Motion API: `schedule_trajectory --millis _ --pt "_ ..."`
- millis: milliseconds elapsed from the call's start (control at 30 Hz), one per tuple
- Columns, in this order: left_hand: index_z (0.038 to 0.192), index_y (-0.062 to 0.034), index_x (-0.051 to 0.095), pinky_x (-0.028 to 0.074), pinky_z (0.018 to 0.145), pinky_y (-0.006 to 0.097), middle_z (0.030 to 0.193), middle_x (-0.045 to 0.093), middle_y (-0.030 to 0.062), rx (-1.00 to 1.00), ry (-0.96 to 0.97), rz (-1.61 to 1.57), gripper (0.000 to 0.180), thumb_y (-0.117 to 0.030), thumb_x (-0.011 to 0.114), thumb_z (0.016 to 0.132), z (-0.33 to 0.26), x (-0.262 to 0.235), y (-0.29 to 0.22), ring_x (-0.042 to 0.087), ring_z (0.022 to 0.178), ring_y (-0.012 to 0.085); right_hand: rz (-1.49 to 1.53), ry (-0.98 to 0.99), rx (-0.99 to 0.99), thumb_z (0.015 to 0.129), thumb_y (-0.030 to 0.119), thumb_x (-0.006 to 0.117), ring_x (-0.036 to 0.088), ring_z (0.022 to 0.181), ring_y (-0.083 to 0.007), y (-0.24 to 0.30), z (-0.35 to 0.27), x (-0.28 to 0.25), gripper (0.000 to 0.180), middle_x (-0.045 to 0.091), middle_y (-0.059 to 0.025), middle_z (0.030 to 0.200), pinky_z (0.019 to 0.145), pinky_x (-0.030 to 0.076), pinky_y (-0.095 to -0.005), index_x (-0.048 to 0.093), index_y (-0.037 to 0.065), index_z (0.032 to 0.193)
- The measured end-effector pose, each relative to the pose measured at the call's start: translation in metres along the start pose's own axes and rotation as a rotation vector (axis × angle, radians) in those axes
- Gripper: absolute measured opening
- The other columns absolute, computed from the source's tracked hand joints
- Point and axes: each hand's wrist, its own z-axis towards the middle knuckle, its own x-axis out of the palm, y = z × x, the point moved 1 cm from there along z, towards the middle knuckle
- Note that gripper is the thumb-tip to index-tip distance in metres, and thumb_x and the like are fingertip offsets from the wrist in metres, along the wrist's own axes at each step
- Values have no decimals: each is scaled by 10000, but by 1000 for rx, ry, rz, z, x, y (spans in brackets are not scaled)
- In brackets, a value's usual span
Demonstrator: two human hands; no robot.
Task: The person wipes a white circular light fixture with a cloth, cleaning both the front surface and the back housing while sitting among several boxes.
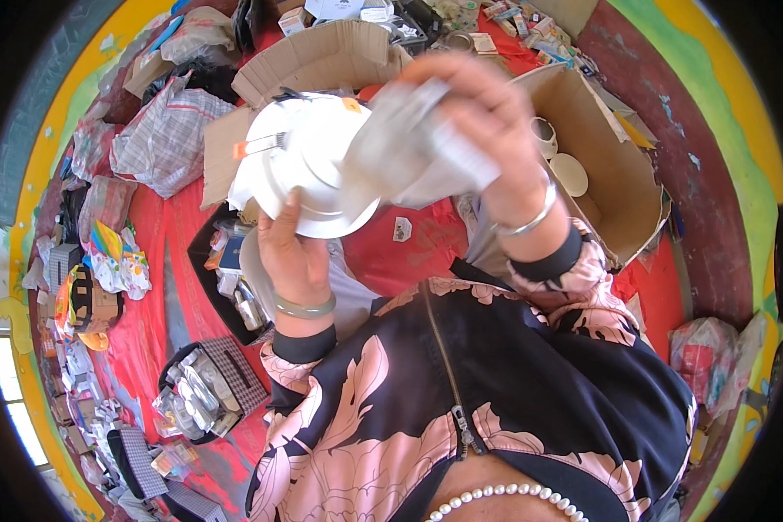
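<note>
My left hand (292, 252) grips the rim of a round white recessed ceiling lamp (309, 161), held up close to the camera with its metal spring clip on the left side. My right hand (487, 130) holds a crumpled clear plastic bag (409, 148) against the lamp's right side. A green bangle sits on my left wrist and a silver bangle on my right wrist.
An open cardboard box (613, 187) with white lamp parts lies at right. Another flattened carton (322, 56) sits behind the lamp. Red cloth (183, 261) covers the floor, strewn with bags, small boxes and a dark basket (204, 387) of shiny parts at lower left.
</note>
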Motion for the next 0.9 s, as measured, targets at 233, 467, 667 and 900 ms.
schedule_trajectory --millis 233,467,667,900 --pt "1331 6 377 378 1029 464 1338 459 150 -138 118 -372 426 -119 467 933 12 -22 0 470 1212 287 40 -265 -28 872 -10 426 601 955 -169 3 4 -57 293 616 -116 1072 845 474 -277 565 -57 1126" --pt "1336 1 371 382 1022 422 1334 456 148 -190 162 -324 417 -173 414 960 2 -4 5 468 1210 270 -1082 359 -464 792 179 619 515 1158 -275 -30 -23 26 352 545 -77 1248 1012 345 -439 575 136 1139" --pt "1369 -9 319 346 1035 404 1340 434 131 -113 161 -110 477 -204 444 952 -11 5 3 436 1230 258 -1069 395 -398 798 175 622 399 1271 -307 -29 -20 43 486 421 -120 1376 1041 305 -458 500 139 1267" --pt "1333 -1 378 360 1029 437 1330 468 131 -69 110 -186 451 -179 484 932 -8 -3 8 460 1216 264 -1114 149 -259 872 207 548 378 1268 -358 -44 -22 28 426 423 -189 1347 1046 295 -442 474 77 1271"
